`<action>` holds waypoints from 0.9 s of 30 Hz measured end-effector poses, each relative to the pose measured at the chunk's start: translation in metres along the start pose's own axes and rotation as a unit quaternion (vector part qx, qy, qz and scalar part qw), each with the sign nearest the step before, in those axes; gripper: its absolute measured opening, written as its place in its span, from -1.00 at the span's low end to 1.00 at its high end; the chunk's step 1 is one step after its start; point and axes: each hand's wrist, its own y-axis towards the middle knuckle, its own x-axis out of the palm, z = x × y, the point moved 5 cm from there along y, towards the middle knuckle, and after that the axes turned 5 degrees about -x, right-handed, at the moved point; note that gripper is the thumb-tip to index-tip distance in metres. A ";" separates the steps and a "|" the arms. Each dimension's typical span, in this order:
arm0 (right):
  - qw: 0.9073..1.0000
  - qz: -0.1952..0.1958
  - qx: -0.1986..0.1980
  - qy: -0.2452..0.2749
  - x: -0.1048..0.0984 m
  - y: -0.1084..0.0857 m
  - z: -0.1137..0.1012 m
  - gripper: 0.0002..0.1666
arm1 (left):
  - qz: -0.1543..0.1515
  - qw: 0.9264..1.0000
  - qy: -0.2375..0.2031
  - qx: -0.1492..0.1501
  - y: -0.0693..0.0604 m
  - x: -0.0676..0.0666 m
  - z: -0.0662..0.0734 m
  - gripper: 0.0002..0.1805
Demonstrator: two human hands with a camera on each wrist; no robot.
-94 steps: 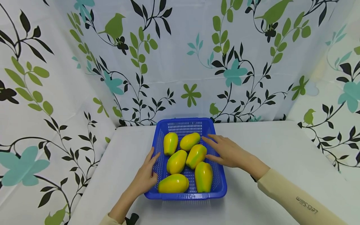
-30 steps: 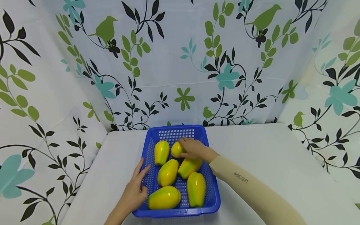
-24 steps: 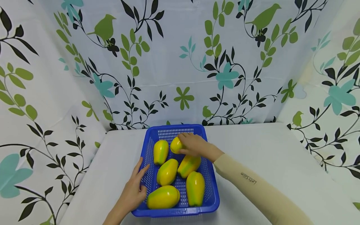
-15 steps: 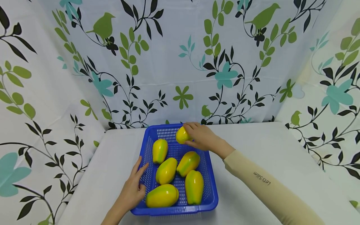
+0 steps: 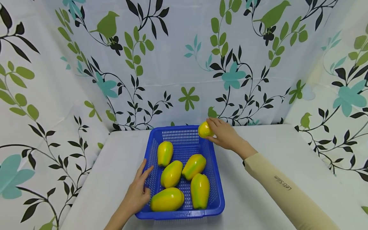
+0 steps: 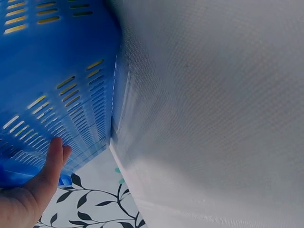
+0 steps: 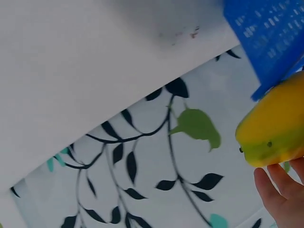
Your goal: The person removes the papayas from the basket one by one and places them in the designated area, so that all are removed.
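My right hand (image 5: 225,134) grips a yellow-green papaya (image 5: 204,130) above the back right corner of the blue plastic basket (image 5: 219,188). In the right wrist view, fingertips (image 7: 268,186) press against that papaya (image 7: 273,126) beside the basket's edge. My left hand (image 5: 135,193) rests at the basket's left rim, its fingers fairly straight. The left wrist view has that hand (image 6: 35,192) against the outer slotted wall (image 6: 57,52). Several other papayas lie inside the basket, including one at the back left (image 5: 165,154) and one at the front (image 5: 167,199).
The basket stands on a white-covered table (image 5: 267,153). Behind the table hangs a white curtain (image 5: 172,70) printed with leaves, birds and flowers, which also closes in the left and right sides.
My right hand has taken hold of the papaya at the back of the basket, lifted it, and carried it right to the rim. My left hand has stayed at the left rim.
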 end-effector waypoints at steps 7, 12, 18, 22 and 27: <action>0.999 0.038 0.035 0.018 0.004 -0.010 0.033 -0.16 | 0.011 1.000 -0.002 0.014 0.003 0.000 0.003 -0.17; 0.998 0.016 0.057 0.029 0.014 -0.022 0.047 -0.21 | 0.009 1.000 -0.008 0.011 0.002 0.000 0.002 -0.16; 0.998 -0.029 0.042 0.035 0.036 -0.037 0.052 -0.32 | 0.004 1.000 -0.007 0.005 0.000 0.001 0.001 -0.17; 0.998 -0.052 0.028 0.036 0.053 -0.042 0.053 -0.33 | 0.002 1.000 -0.006 0.002 0.000 0.001 0.000 -0.18; 0.996 -0.087 0.018 0.030 0.069 -0.043 0.048 -0.32 | 0.002 1.000 -0.013 -0.001 -0.002 0.001 -0.001 -0.18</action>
